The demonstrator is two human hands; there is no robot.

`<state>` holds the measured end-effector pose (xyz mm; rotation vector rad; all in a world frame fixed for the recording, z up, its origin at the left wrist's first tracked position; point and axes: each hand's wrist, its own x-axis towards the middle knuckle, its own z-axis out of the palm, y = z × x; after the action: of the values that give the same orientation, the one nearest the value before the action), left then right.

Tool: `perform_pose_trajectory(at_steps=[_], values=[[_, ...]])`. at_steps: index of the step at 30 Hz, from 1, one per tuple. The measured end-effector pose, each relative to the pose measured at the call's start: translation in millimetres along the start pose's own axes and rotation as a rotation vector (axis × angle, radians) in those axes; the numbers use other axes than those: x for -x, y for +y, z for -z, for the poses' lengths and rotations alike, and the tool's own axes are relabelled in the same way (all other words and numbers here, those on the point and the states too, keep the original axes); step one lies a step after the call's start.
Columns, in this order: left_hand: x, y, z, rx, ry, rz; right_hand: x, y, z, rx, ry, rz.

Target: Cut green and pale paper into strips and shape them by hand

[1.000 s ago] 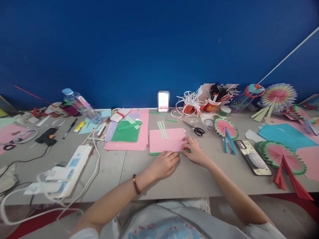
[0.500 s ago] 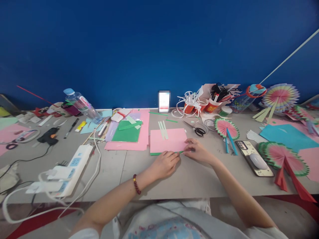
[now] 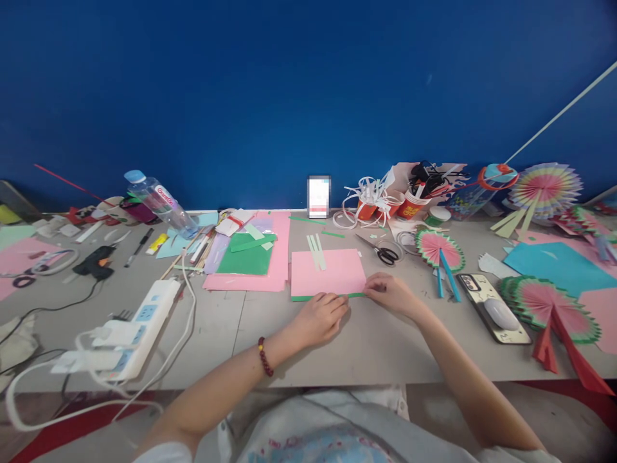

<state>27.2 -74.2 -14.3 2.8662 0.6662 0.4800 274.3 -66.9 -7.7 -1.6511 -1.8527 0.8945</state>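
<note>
A pink sheet of paper (image 3: 332, 276) lies in front of me, with a narrow green strip (image 3: 301, 298) along its near edge. My left hand (image 3: 322, 318) rests palm down on that edge, its fingers lying on the paper and strip. At the right near corner my right hand (image 3: 391, 294) has thumb and fingers drawn together on the paper's edge; exactly what is between the fingertips is partly hidden. Several pale green paper strips (image 3: 316, 252) lie on the upper part of the pink sheet. Black-handled scissors (image 3: 385, 254) lie just beyond my right hand.
Pink and green papers (image 3: 245, 260) are stacked to the left, near a power strip (image 3: 147, 331) with white cables. A phone (image 3: 482, 292) with a mouse on it and folded paper fans (image 3: 439, 249) lie right. Cups (image 3: 409, 206) and a pixelated screen (image 3: 318, 198) stand at the back.
My right hand has slid a little to the right along the near edge to the paper's corner, its fingers closer together. My left hand has stayed in place.
</note>
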Motion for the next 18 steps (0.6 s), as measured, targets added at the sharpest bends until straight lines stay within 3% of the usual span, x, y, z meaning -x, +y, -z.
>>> perform_pose_trajectory(at_steps=[18], values=[[0.0,-0.2,-0.3,0.000,0.011,0.001,-0.7,7.3,-0.2,0.083,-0.014,0.038]])
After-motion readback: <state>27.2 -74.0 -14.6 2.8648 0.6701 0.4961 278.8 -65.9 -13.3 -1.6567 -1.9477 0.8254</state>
